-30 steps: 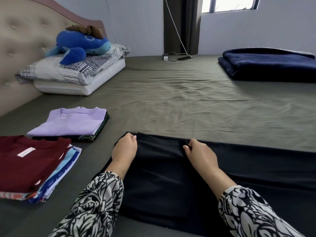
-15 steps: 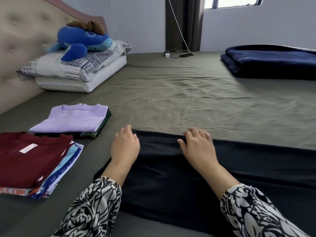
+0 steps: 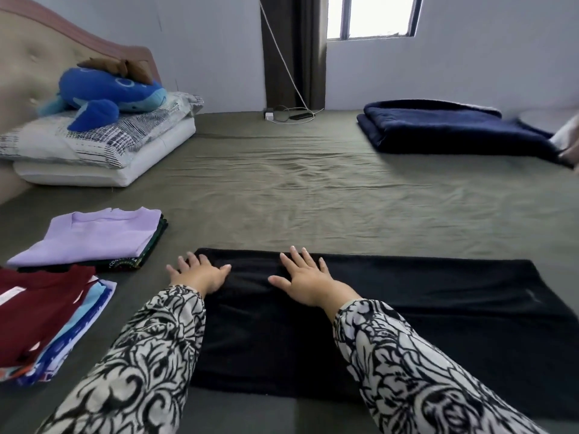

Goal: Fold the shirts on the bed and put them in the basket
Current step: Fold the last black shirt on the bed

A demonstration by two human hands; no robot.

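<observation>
A black shirt (image 3: 438, 314) lies flat across the near part of the bed, folded into a long band. My left hand (image 3: 200, 274) presses flat on its left end with fingers spread. My right hand (image 3: 307, 280) lies flat on the shirt a little to the right, fingers straight. To the left sits a folded lilac shirt (image 3: 91, 236) on top of a dark green one. Nearer me at the left edge is a stack with a maroon shirt (image 3: 37, 305) on top of blue ones. No basket is in view.
The olive bed sheet (image 3: 313, 198) stretches ahead. Pillows (image 3: 103, 151) with a blue plush whale (image 3: 106, 95) sit at the far left by the headboard. A folded navy blanket (image 3: 454, 126) lies far right. A charger and phone (image 3: 291, 115) rest at the far edge.
Both hands let go of the shirt's far edge, which they pinched a second ago, and now lie flat with fingers spread. The camera view tilted down a little.
</observation>
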